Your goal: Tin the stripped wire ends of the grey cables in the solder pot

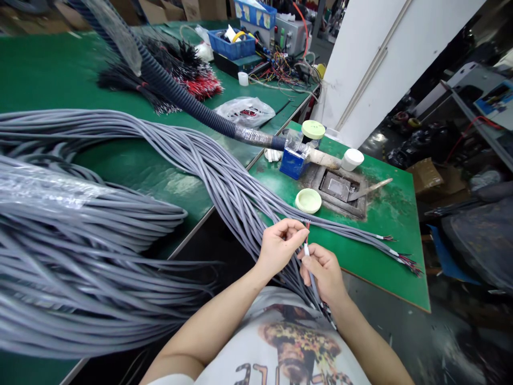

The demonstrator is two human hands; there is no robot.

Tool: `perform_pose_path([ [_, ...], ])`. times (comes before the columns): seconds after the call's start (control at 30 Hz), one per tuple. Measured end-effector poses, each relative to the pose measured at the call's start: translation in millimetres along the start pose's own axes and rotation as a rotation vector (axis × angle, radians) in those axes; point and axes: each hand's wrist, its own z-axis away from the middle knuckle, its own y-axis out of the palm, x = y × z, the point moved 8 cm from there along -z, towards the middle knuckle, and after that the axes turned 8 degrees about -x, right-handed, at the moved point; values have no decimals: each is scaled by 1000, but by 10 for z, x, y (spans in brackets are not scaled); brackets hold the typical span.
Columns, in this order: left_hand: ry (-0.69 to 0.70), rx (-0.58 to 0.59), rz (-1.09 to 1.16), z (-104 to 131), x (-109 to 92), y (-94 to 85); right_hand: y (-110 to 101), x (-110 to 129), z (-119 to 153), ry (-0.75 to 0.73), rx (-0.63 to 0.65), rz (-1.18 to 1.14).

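Close to my body, my right hand (321,269) grips a grey cable (313,286) just below its white-wrapped end. Thin coloured wires (307,230) fan out upward from that end. With thumb and fingers pinched, my left hand (282,243) holds these wires near their tips. Behind both hands, a thick bundle of grey cables (224,176) drapes from the left over the table edge. Some cable ends (395,252) lie on the green board to the right, their dark and red wires bared.
Ahead sits a soot-stained solder pot (336,187) with a flat scraper (371,189) across it. A ribbed hose (180,96) ends over it beside a blue box (292,163). An open pale-green tub (308,200) and white cup (352,159) stand nearby. A white pillar (377,59) rises behind.
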Motion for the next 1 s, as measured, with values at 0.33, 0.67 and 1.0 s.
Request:
perform_pose_path([
  [0.33, -12, 12, -25, -25, -17, -11, 39, 38, -18, -8, -12, 52],
  [0.67, -29, -51, 77, 4, -27, -95, 82, 42, -131, 72, 14, -205],
  [1.0, 115, -88, -17, 105, -33, -205, 190, 239, -283, 13, 26, -248],
])
